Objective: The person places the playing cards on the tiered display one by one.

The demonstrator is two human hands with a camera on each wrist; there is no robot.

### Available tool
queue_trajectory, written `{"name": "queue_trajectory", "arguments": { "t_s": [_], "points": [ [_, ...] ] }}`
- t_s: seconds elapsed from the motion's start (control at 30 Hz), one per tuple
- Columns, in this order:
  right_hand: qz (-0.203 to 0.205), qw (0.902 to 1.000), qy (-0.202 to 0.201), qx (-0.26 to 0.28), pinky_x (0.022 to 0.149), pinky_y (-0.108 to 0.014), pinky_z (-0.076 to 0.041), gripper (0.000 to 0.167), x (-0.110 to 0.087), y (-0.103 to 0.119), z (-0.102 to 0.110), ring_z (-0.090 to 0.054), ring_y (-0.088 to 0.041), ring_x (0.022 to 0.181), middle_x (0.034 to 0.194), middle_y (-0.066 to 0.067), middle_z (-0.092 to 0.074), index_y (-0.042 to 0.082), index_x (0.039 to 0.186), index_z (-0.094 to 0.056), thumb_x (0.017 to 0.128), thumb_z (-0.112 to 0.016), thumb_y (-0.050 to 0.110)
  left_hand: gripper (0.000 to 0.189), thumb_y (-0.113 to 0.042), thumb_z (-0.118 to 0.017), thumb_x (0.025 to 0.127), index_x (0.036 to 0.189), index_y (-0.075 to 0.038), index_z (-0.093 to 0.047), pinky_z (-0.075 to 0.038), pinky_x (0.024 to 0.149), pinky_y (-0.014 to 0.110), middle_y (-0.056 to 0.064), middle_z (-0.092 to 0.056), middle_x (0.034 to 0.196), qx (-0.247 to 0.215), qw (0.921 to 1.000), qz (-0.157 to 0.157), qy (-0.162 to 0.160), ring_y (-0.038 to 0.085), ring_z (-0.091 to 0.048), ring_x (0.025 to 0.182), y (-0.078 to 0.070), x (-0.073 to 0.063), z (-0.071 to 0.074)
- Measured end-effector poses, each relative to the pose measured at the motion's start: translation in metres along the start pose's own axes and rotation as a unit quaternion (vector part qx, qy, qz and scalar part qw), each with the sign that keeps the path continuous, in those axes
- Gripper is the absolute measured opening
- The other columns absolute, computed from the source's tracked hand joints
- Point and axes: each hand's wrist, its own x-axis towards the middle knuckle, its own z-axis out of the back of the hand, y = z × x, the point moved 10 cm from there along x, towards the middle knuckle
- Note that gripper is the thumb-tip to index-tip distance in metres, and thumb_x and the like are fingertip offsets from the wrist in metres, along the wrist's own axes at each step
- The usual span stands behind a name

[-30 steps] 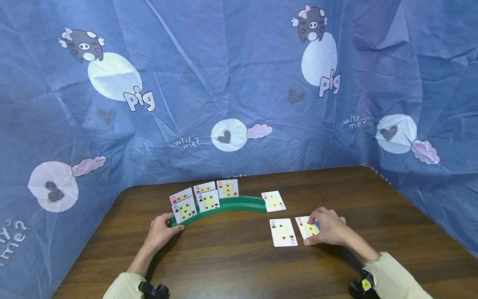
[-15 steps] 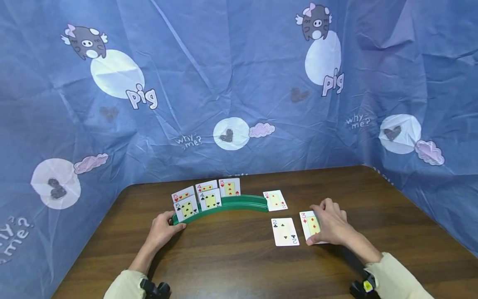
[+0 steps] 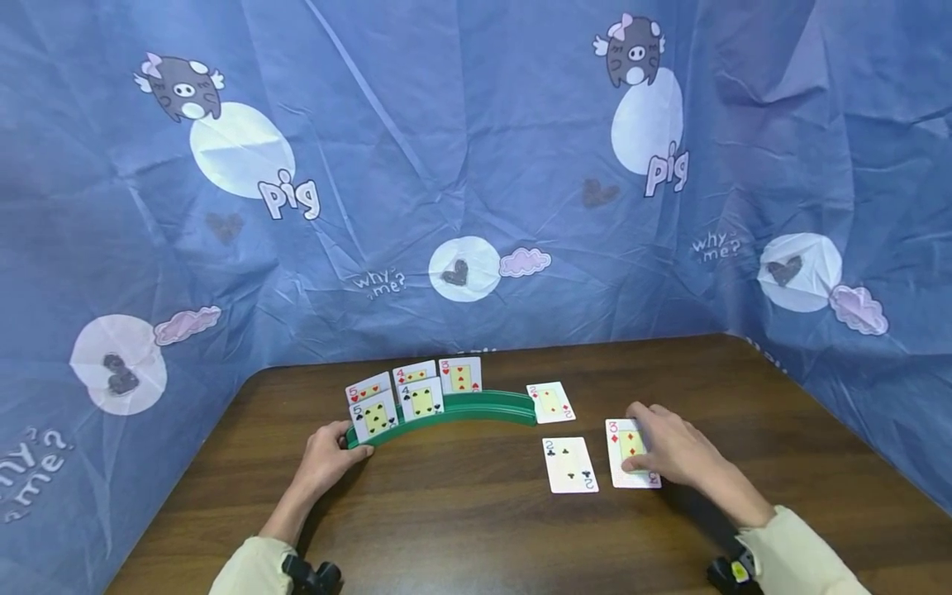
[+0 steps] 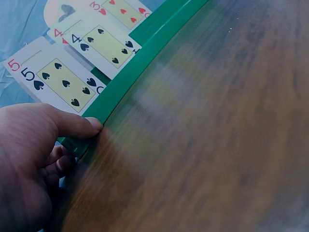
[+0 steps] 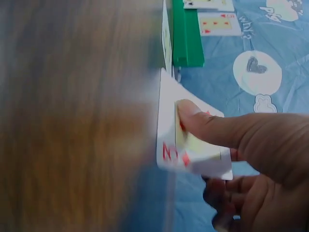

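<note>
My left hand [image 3: 325,454] pinches the left end of a curved green card holder [image 3: 487,406], thumb along its front edge in the left wrist view. In the holder stand the five of spades [image 3: 374,417] before the five of hearts [image 3: 368,387], the four of spades [image 3: 421,400] before the four of diamonds [image 3: 414,373], and the three of hearts [image 3: 460,376]. At the right, my right hand [image 3: 678,446] holds the three of diamonds [image 3: 621,442]; the right wrist view shows the thumb [image 5: 193,113] on its face and fingers behind.
The two of clubs [image 3: 569,465] lies face up left of the right hand. Behind it, the two of diamonds [image 3: 550,402] lies at the holder's right end. A brown wooden table [image 3: 461,529] is bordered by a blue patterned cloth [image 3: 476,182].
The right hand has shifted slightly right with the three of diamonds, away from the two of clubs, and its thumb has moved up onto the card's face. The left hand keeps its place.
</note>
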Motion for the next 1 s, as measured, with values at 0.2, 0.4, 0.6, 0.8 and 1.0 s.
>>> {"name": "queue_trajectory", "arguments": {
  "t_s": [0.2,0.4,0.6,0.8,1.0],
  "points": [
    [0.05,0.9978,-0.014,0.041,0.069,-0.037,-0.049,0.031,0.0,0.004,0.012,-0.061,-0.017,0.082,0.093,-0.007,-0.071,0.006,0.108,-0.066,0.08,-0.08,0.009,0.044,-0.011,-0.074,0.084,0.123,0.008,-0.063,-0.05,0.091,0.047,0.027,-0.066,0.119,-0.001,0.9999,0.012,0.008,0.028,-0.062,0.102,0.004,0.001,-0.003],
    [0.061,0.996,-0.019,0.063,0.071,-0.035,-0.049,0.021,0.003,0.003,0.023,-0.062,-0.016,0.083,0.097,-0.008,-0.074,0.004,0.107,-0.072,0.086,-0.071,0.001,0.044,-0.01,-0.074,0.084,0.123,0.009,-0.063,-0.048,0.094,0.05,0.028,-0.064,0.12,-0.003,0.9999,0.015,0.007,0.031,-0.061,0.104,0.002,0.002,-0.002],
    [0.055,0.9922,-0.008,0.112,0.059,-0.022,-0.045,0.02,0.005,0.002,0.029,-0.055,-0.006,0.071,0.095,-0.008,-0.073,0.002,0.109,-0.072,0.09,-0.066,0.001,0.044,-0.01,-0.074,0.085,0.124,0.009,-0.063,-0.048,0.096,0.051,0.028,-0.063,0.121,-0.003,0.9997,0.024,0.007,0.032,-0.061,0.106,0.002,0.001,-0.001],
    [0.061,0.9883,-0.021,0.138,0.054,-0.02,-0.044,0.019,0.014,0.01,0.038,-0.05,0.0,0.06,0.087,-0.004,-0.069,0.002,0.11,-0.072,0.093,-0.064,0.002,0.044,-0.01,-0.075,0.083,0.121,0.009,-0.063,-0.049,0.093,0.049,0.027,-0.065,0.118,0.001,0.9998,0.021,0.003,0.03,-0.061,0.102,0.001,0.0,-0.001],
    [0.072,0.9833,-0.048,0.16,0.053,-0.02,-0.046,0.019,0.032,0.027,0.053,-0.055,-0.004,0.06,0.08,-0.003,-0.068,0.003,0.11,-0.072,0.093,-0.064,0.001,0.044,-0.01,-0.074,0.084,0.122,0.008,-0.063,-0.049,0.094,0.049,0.027,-0.065,0.119,-0.007,0.9996,0.026,0.006,0.029,-0.062,0.103,0.003,0.0,-0.001]
  ]
}}
